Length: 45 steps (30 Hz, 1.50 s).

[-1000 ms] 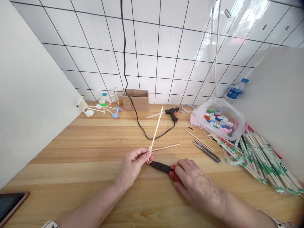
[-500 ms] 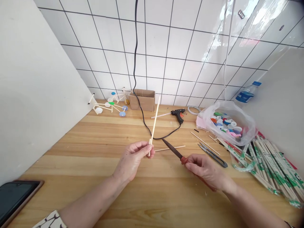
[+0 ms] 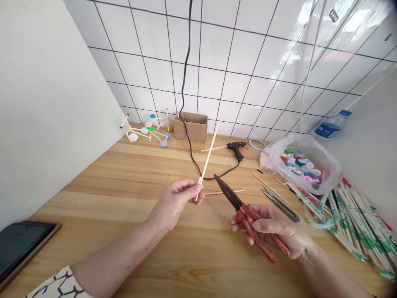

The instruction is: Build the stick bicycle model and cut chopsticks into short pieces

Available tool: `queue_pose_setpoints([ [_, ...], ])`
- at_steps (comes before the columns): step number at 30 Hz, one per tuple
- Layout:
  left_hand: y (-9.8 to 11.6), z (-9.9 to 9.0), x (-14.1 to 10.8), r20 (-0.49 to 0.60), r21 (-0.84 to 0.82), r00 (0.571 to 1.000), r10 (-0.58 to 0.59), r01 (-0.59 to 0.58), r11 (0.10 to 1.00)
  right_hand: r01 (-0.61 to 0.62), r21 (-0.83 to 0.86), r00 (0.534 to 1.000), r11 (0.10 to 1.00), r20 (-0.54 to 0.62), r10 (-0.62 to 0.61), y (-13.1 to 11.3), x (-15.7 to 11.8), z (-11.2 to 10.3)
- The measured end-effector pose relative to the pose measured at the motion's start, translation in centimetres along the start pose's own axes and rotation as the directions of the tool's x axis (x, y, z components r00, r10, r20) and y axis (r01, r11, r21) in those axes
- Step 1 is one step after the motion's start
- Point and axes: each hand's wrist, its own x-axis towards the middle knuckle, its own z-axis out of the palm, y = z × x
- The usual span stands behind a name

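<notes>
The left hand (image 3: 175, 203) pinches a thin wooden stick (image 3: 208, 157), which tilts up and away. The right hand (image 3: 273, 231) grips long black pliers with red handles (image 3: 231, 196). The hands are apart, and the pliers' nose points at the stick, close beside it.

left hand (image 3: 175, 205) with bamboo sticks (image 3: 207, 161), right hand (image 3: 273, 227) with red-handled long-nose pliers (image 3: 228, 192)
</notes>
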Motion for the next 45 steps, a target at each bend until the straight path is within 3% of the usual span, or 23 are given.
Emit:
queue_pose_setpoints([
  [9,0.4,-0.1,0.0,-0.005,-0.012,1.000,-0.014,0.014,1.000,0.005,0.064,0.999,0.998,0.050,-0.008,0.5,-0.1,0.5],
  [16,0.3,-0.1,-0.1,0.008,0.005,1.000,-0.009,0.009,1.000,0.049,0.020,0.997,0.999,0.064,-0.050,0.4,-0.3,1.2],
  [22,0.6,0.0,-0.1,-0.004,0.002,0.999,-0.035,0.035,0.999,0.051,-0.184,0.999,0.982,0.013,-0.050,0.1,-0.7,1.0],
  [30,0.4,0.1,0.0,0.043,0.016,0.990,-0.137,0.136,0.991,-0.056,-0.503,0.996,0.863,-0.093,0.010,-1.0,-1.4,2.2],
  [40,0.8,0.9,-0.7,0.142,0.125,0.952,-0.271,0.254,0.959,-0.044,-0.491,0.995,0.870,-0.097,-0.005,0.3,-1.6,0.3],
  [45,0.6,1.0,-0.9,0.202,0.139,0.931,-0.303,0.279,0.950,-0.078,-0.526,0.995,0.847,-0.098,0.031,-0.1,-1.6,0.8],
])
